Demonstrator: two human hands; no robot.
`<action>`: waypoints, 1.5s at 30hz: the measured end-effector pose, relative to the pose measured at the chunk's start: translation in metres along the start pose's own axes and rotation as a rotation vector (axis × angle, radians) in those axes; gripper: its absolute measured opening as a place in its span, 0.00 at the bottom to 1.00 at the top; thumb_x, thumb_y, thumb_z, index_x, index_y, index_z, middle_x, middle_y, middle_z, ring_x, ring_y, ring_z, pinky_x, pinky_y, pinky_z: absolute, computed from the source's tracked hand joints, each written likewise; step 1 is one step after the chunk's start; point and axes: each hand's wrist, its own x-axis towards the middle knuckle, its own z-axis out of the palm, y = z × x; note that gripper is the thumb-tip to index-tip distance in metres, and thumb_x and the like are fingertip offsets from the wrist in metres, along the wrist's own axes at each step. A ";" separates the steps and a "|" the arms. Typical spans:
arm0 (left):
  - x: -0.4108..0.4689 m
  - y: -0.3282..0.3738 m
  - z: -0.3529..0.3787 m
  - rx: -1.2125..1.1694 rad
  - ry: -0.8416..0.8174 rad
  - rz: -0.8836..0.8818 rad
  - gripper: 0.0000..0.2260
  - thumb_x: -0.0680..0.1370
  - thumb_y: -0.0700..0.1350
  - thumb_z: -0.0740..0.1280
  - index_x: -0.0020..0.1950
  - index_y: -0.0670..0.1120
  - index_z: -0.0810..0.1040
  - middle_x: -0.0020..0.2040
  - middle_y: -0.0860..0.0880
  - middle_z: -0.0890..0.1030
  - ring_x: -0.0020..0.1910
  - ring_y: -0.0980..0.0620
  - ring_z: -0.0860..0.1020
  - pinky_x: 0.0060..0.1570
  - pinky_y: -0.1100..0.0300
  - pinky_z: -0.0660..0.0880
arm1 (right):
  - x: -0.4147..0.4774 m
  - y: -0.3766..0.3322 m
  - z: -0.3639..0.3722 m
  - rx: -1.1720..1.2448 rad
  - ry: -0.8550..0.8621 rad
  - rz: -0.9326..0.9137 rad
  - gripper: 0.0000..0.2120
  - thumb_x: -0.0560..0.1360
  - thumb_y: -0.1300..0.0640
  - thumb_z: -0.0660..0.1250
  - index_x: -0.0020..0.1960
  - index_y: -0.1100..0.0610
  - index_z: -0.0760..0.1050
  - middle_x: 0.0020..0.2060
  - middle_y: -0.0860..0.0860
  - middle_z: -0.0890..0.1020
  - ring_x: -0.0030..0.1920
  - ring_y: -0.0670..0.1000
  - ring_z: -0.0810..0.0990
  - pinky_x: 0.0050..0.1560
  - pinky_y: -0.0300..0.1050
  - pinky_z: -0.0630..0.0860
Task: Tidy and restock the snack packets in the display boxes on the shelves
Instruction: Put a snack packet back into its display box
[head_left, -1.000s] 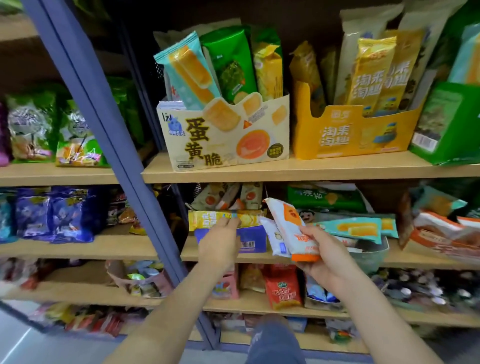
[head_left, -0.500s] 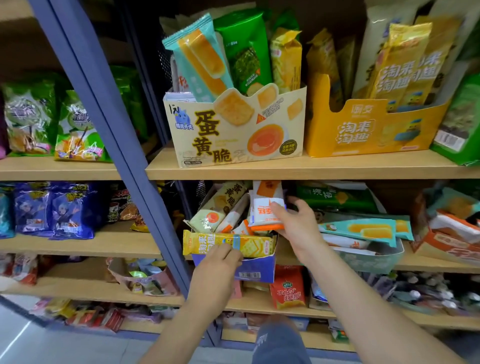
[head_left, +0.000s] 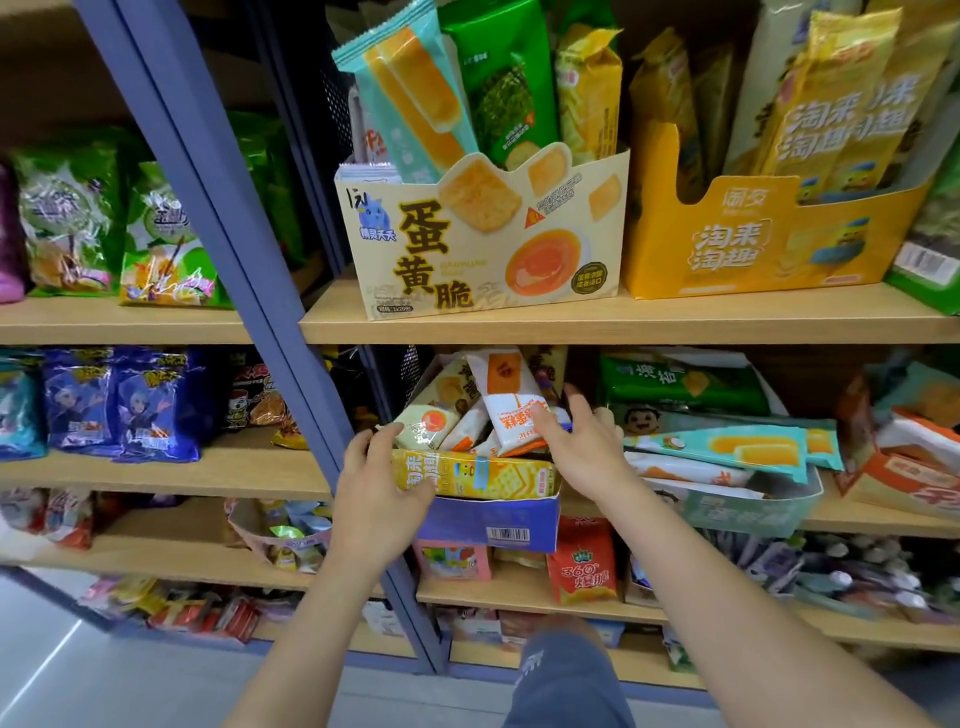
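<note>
At the bottom centre a knee (head_left: 566, 680) in blue-grey cloth showed. Above it, mid-frame, the left hand (head_left: 379, 483) gripped the left end of a yellow cracker packet (head_left: 483, 475) lying crosswise along the front of a blue box (head_left: 488, 527) on the middle shelf (head_left: 883, 525). The right hand (head_left: 584, 452) was released, its fingers spread, with the thumb touching a white-and-orange packet (head_left: 511, 402) that stood tilted among other pale packets crammed in the box. Farther up, a cream box (head_left: 483, 254) and a yellow box (head_left: 753, 244) stood side by side on the upper shelf (head_left: 623, 322), holding upright packets.
</note>
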 end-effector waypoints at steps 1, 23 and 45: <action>0.003 -0.001 -0.002 -0.125 -0.050 -0.067 0.28 0.74 0.46 0.73 0.71 0.52 0.68 0.66 0.48 0.71 0.64 0.47 0.71 0.59 0.51 0.71 | -0.002 0.001 0.000 0.012 0.018 -0.026 0.31 0.80 0.38 0.55 0.79 0.50 0.54 0.74 0.57 0.60 0.73 0.59 0.57 0.68 0.55 0.62; -0.011 -0.015 -0.042 -0.553 0.558 0.059 0.14 0.83 0.41 0.57 0.58 0.58 0.77 0.56 0.47 0.75 0.53 0.44 0.78 0.47 0.37 0.78 | -0.020 0.000 0.010 -0.180 0.200 -0.414 0.08 0.79 0.51 0.64 0.55 0.47 0.80 0.66 0.48 0.72 0.68 0.53 0.64 0.62 0.55 0.68; 0.048 0.013 -0.001 0.377 -0.146 0.015 0.28 0.74 0.63 0.66 0.66 0.46 0.70 0.60 0.45 0.76 0.62 0.41 0.69 0.58 0.48 0.71 | -0.041 0.020 -0.009 0.149 0.082 -0.217 0.16 0.71 0.50 0.76 0.54 0.49 0.73 0.46 0.41 0.76 0.45 0.37 0.75 0.35 0.30 0.68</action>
